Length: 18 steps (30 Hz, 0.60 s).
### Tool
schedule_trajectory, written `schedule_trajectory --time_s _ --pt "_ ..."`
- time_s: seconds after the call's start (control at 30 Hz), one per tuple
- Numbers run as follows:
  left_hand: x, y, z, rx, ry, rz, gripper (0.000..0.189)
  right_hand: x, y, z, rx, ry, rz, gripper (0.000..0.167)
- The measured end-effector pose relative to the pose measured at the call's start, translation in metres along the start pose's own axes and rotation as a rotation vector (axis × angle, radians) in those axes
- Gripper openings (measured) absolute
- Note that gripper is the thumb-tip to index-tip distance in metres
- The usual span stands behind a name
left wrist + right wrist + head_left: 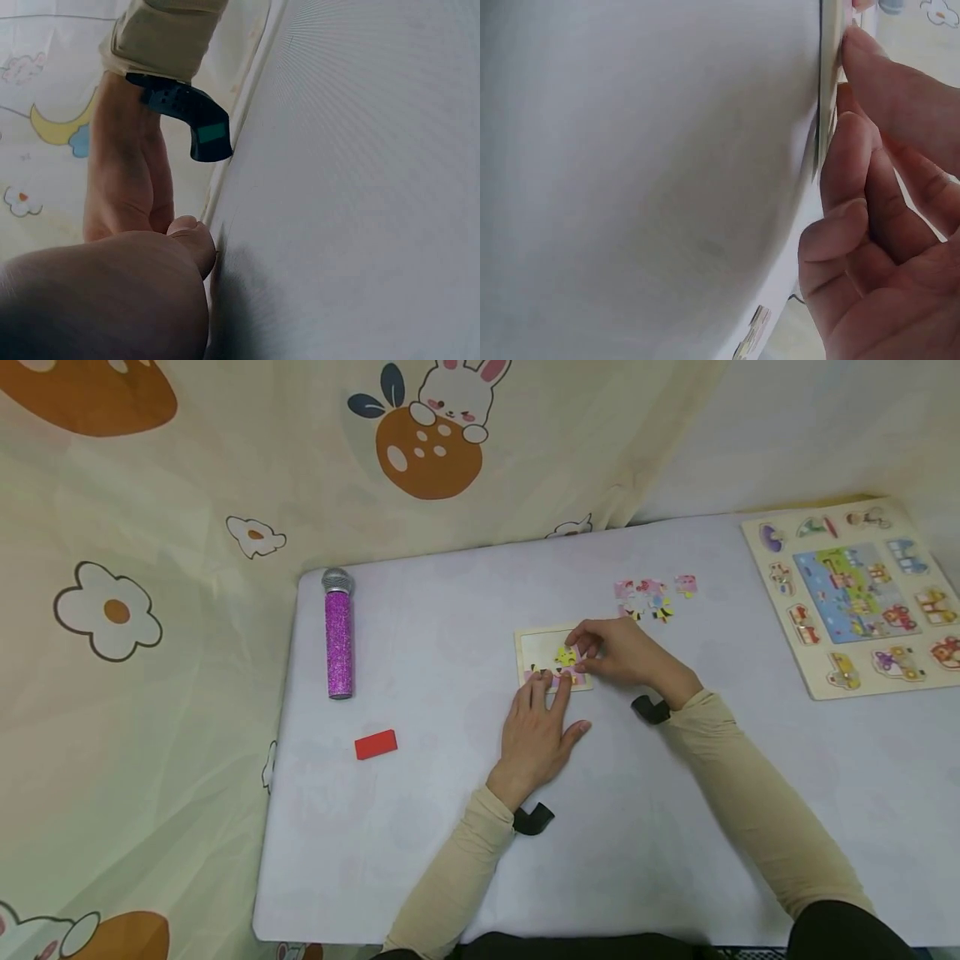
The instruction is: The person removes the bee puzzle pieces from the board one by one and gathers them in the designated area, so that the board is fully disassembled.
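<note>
A small square puzzle frame point(530, 639) with a pale inside lies on the table, with pink puzzle pieces along its near edge. My left hand point(534, 735) reaches in from the near side, its outstretched fingertips resting on those pieces. At the frame's right side my right hand point(626, 653) pinches a yellow puzzle piece point(565, 657) between thumb and index finger, low over the frame. In the right wrist view the thumb point(900, 97) is right at the frame's edge point(829, 82), and the other fingers curl beneath. The left wrist view hides the pieces behind the hand.
Loose pink puzzle pieces point(645, 597) lie beyond the right hand. A large wooden picture board point(806, 672) stands at the right. On the left are a purple glittery microphone point(340, 643) and a red block point(376, 744). A patterned cloth point(187, 710) hangs behind the table.
</note>
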<state>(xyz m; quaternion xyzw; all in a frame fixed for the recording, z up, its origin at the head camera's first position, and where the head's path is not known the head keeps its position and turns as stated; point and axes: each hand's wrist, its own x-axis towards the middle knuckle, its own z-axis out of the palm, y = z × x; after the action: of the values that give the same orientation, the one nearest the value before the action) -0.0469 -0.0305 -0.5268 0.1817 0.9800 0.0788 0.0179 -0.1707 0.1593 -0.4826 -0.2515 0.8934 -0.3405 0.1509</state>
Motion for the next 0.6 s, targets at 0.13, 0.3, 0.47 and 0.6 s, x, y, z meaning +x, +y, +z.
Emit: schedule_trajectory --time_s 0.13,0.3,0.47,0.6 --pt "0.000 0.000 0.000 0.001 0.006 0.005 0.077 -0.003 0.001 -0.003 -0.002 0.026 -0.010 0.031" --pt "0.000 0.000 0.000 0.000 0.006 0.008 0.077 -0.009 0.008 -0.014 0.017 0.091 0.023 0.029" --pt "0.000 0.000 0.000 0.008 0.002 0.006 0.078 -0.017 0.024 -0.030 0.024 0.183 0.009 0.030" --pt "-0.001 0.000 0.000 0.013 -0.001 0.006 0.077 -0.027 0.038 -0.046 0.012 0.253 0.032 0.030"
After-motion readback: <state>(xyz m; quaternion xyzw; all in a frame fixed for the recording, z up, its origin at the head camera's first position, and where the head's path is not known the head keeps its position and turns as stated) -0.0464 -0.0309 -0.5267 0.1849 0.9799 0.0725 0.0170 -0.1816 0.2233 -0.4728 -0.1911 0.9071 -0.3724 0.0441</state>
